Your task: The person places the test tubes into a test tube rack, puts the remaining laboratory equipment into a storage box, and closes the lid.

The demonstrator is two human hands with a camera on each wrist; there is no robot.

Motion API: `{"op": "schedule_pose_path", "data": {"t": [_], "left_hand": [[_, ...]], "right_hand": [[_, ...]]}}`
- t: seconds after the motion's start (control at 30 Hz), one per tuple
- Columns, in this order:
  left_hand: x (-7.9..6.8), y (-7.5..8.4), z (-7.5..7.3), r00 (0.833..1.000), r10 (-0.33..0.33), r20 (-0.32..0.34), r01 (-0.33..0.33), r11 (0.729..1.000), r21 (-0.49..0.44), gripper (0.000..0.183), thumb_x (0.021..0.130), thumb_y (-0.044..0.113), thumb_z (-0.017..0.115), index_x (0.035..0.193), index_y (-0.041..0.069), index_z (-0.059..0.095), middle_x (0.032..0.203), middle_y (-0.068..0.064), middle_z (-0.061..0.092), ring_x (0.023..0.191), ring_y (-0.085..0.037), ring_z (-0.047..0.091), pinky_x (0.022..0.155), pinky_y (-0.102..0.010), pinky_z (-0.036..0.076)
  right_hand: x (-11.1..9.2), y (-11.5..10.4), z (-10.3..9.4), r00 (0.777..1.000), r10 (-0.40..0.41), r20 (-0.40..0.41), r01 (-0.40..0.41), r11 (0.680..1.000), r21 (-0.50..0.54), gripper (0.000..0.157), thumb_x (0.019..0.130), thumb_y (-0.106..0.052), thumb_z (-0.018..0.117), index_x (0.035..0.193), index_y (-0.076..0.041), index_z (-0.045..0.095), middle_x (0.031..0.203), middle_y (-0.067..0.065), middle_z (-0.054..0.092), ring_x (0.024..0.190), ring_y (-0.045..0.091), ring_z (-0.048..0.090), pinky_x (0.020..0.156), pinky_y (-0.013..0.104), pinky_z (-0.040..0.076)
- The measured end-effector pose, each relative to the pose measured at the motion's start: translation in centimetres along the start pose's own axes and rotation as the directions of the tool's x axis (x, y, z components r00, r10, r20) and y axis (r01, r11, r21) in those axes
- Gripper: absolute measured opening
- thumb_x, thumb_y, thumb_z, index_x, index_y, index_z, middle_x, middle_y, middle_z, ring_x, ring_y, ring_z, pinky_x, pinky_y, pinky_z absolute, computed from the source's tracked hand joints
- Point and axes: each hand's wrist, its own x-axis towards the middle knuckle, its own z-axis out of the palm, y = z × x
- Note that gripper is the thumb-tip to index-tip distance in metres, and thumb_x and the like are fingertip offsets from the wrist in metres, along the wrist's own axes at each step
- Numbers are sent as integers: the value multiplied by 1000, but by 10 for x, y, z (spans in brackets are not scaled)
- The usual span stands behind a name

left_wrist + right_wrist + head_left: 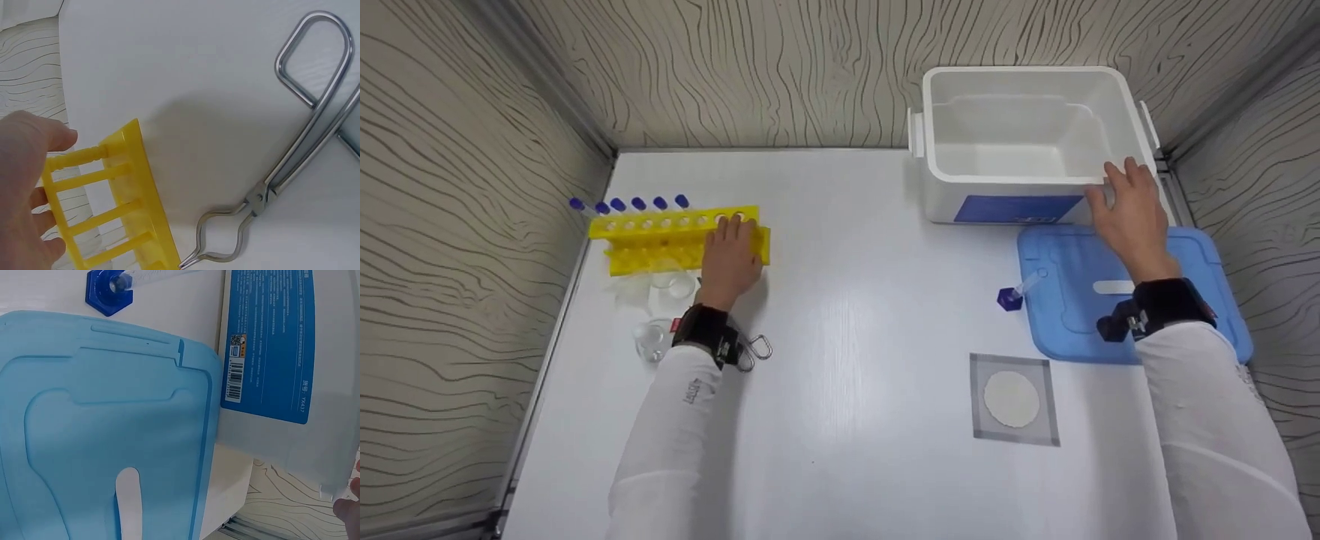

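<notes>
At the left, my left hand (730, 259) grips the right end of a yellow test tube rack (671, 238). The left wrist view shows the thumb and fingers around the rack's end frame (90, 183). Several tubes with purple caps (638, 203) stick out behind the rack. Crucible tongs (259, 197) lie close to the rack, partly hidden under the left wrist in the head view. My right hand (1132, 217) is at the front right corner of a white open-topped box (997, 199), its fingers loosely extended over the rim. Only fingertips (343, 509) show in the right wrist view.
A blue lid (1072, 322) lies below the right forearm, beside a small measuring cylinder with a purple base (1009, 299). Nearer the front lies a wire gauze (1012, 401). Clear glassware (651, 341) stands left of the left wrist. Patterned walls (780, 75) enclose the table.
</notes>
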Motion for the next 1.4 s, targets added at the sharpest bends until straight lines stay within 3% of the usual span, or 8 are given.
{"op": "schedule_pose_path", "data": {"t": [0.4, 0.7, 0.93, 1.1, 1.4], "left_hand": [[-3, -13, -4, 999, -30, -12, 29, 999, -35, 53, 100, 22, 52, 146, 3, 35, 160, -23, 28, 149, -43, 25, 124, -58, 20], [-4, -13, -11, 998, -55, -19, 52, 989, -141, 49, 100, 22, 49, 144, 1, 41, 158, -24, 33, 148, -42, 27, 124, -57, 20], [-15, -14, -9, 996, -28, -80, 18, 992, -121, 47, 102, 22, 50, 143, 1, 45, 157, -25, 37, 148, -43, 30, 123, -57, 22], [-21, -6, -16, 995, 7, -99, -19, 993, -121, 47, 102, 24, 49, 144, 3, 46, 156, -22, 39, 149, -40, 31, 124, -54, 24], [-33, 17, -26, 992, 75, -106, -83, 994, -70, 46, 102, 26, 49, 144, 7, 48, 154, -19, 43, 147, -36, 36, 123, -49, 29]], "right_hand": [[2, 11, -1, 999, -36, -12, 36, 999, -13, 56, 106, -35, 39, 144, 6, 44, 156, 37, 25, 148, 56, 10, 110, 77, 21], [-1, 7, 2, 998, -57, -29, 55, 996, -67, 48, 106, -31, 42, 138, 3, 52, 152, 38, 31, 145, 60, 17, 96, 83, 30], [-1, -4, 7, 998, -59, 6, 60, 995, -83, 50, 106, -34, 41, 139, 2, 52, 152, 38, 31, 147, 56, 18, 100, 82, 29], [-1, -8, 10, 997, -71, -25, 69, 994, -82, 49, 106, -35, 42, 137, 2, 54, 150, 38, 35, 146, 56, 21, 99, 83, 29], [3, -27, 19, 997, -76, 33, 78, 994, -80, 50, 107, -35, 40, 137, 2, 54, 149, 39, 36, 146, 57, 20, 104, 79, 28]]}}
